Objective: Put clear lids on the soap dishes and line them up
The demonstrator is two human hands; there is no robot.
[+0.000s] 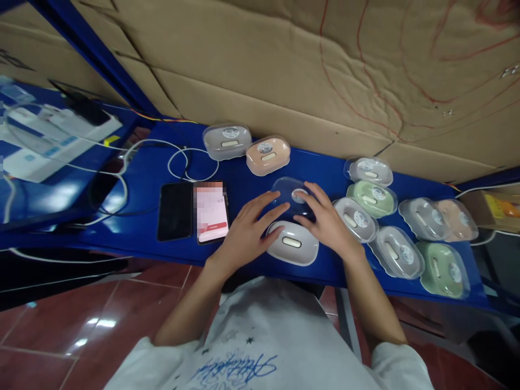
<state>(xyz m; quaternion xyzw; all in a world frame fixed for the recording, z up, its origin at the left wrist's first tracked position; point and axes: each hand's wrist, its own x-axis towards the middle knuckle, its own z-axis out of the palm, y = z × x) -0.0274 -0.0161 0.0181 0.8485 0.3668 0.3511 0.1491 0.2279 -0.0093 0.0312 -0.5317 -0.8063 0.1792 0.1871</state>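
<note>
A clear plastic lid (286, 189) with a round white sticker lies on the blue table, just beyond an uncovered grey oval dish (303, 253) that has a cream oval piece in its middle. My left hand (254, 227) is at the left of both, its fingers spread over the lid's left side and the thumb over the dish's upper left edge. At the lid's right side is my right hand (325, 222), fingers apart, with fingertips at the sticker and the lid's edge. Whether the fingertips press on the lid is hard to tell.
Lidded grey (227, 142) and peach (268, 156) dishes stand at the back. Several lidded dishes, among them a green one (371, 199), crowd the right. Left of my hands lie a lit phone (215, 211), a dark tablet (175, 211) and white cables (152, 142). Cardboard (252, 70) stands behind.
</note>
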